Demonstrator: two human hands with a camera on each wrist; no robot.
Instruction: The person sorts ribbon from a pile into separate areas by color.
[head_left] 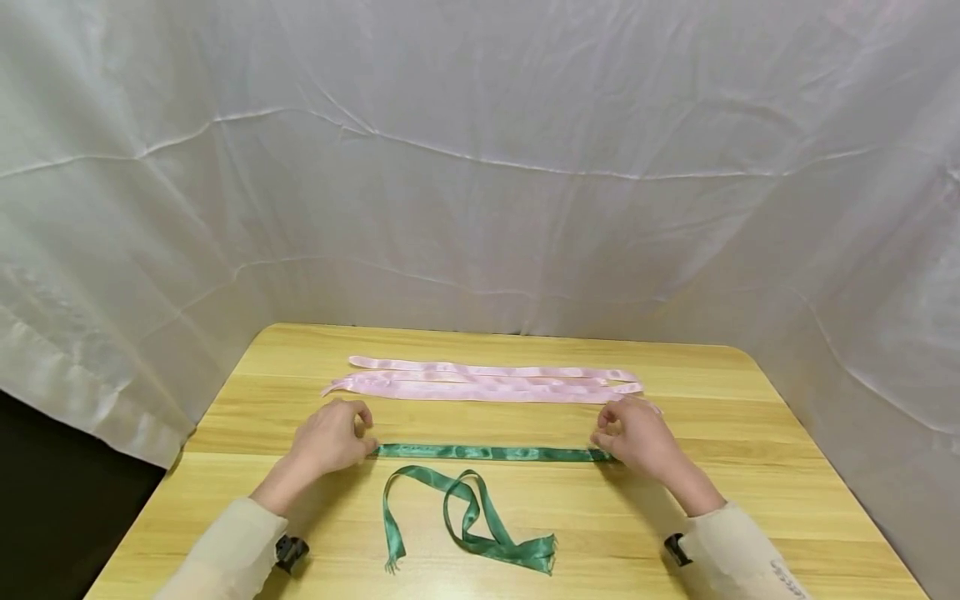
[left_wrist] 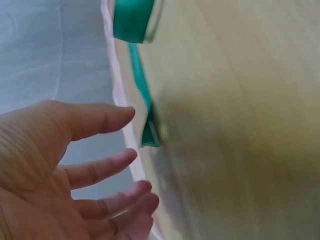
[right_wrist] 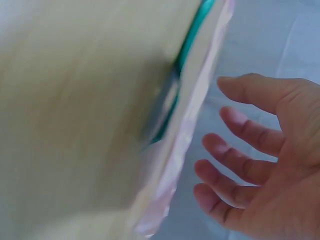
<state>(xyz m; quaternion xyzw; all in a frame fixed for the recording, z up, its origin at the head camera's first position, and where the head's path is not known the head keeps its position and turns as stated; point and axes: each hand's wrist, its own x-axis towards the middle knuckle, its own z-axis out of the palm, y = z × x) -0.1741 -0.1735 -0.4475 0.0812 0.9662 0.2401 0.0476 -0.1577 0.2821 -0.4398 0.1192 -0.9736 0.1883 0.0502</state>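
Note:
A green satin ribbon (head_left: 487, 452) lies straight across the wooden table. At its left end is my left hand (head_left: 333, 437), at its right end my right hand (head_left: 641, 440). In the left wrist view the thumb and fingers (left_wrist: 102, 170) are spread, with nothing between them, near the ribbon's end (left_wrist: 149, 135). The right wrist view shows loosely bent fingers (right_wrist: 245, 160), parted and holding nothing, beside the green strip (right_wrist: 192, 40). Closer to me, a second green ribbon (head_left: 525, 553) lies looped and loose, its ends frayed.
Several pink ribbons (head_left: 480, 390) lie side by side beyond the green one, running left to right. A pale cloth curtain (head_left: 480, 208) hangs behind the table (head_left: 750, 467) and along its sides. A dark area (head_left: 60, 500) shows at the lower left.

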